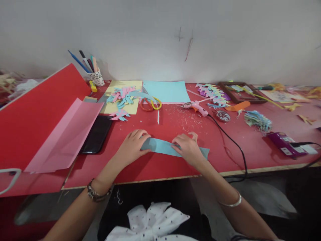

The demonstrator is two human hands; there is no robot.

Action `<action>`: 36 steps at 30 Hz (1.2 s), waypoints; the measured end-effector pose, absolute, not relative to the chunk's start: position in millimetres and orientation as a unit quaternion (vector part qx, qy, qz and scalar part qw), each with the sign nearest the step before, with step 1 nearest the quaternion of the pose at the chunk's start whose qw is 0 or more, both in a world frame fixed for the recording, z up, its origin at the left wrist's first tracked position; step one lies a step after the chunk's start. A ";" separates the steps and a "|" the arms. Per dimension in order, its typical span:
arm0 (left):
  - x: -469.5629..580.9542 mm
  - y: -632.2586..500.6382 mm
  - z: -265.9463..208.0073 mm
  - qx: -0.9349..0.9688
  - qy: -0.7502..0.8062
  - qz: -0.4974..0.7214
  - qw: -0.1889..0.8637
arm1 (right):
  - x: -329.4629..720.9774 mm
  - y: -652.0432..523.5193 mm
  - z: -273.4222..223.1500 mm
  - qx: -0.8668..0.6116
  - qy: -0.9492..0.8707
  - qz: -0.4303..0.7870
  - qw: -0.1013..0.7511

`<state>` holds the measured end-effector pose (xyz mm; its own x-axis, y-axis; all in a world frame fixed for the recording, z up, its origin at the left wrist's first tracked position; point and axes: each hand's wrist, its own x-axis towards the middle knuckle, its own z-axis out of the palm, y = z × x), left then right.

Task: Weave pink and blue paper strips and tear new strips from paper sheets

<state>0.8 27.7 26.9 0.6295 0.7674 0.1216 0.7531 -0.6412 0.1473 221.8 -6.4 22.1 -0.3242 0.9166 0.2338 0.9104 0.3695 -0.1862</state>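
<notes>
A light blue paper strip (162, 146) stretches between my hands, close above the red table near its front edge. My left hand (135, 144) pinches the strip's left end between thumb and fingers. Further right, my right hand (187, 147) grips the strip, its fingers closed on the paper and one finger raised. The strip's right end sticks out past my right hand. Beyond my hands lie scissors (151, 103) with red and yellow handles, partly under a pale paper strip. A pink glue gun (198, 107) rests to their right.
Pink paper sheets (67, 134) lean at left beside a black phone-like slab (97, 135). Pens stand in a patterned cup (96, 77). Folded pink and blue paper pieces (122, 97) lie on a yellow sheet. A black cord (230, 140) runs to the purple power strip (286, 144).
</notes>
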 end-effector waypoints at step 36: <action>-13.5 -19.0 17.6 0.939 0.338 0.041 -0.043 | 211.2 -27.7 20.4 -0.361 -0.914 -0.131 0.133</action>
<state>-13.5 -19.0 17.6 0.7678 0.6318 0.1065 0.6388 -0.7675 -0.0528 211.2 -27.7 20.4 -0.7041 0.6249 0.3373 0.6944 0.7053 0.1427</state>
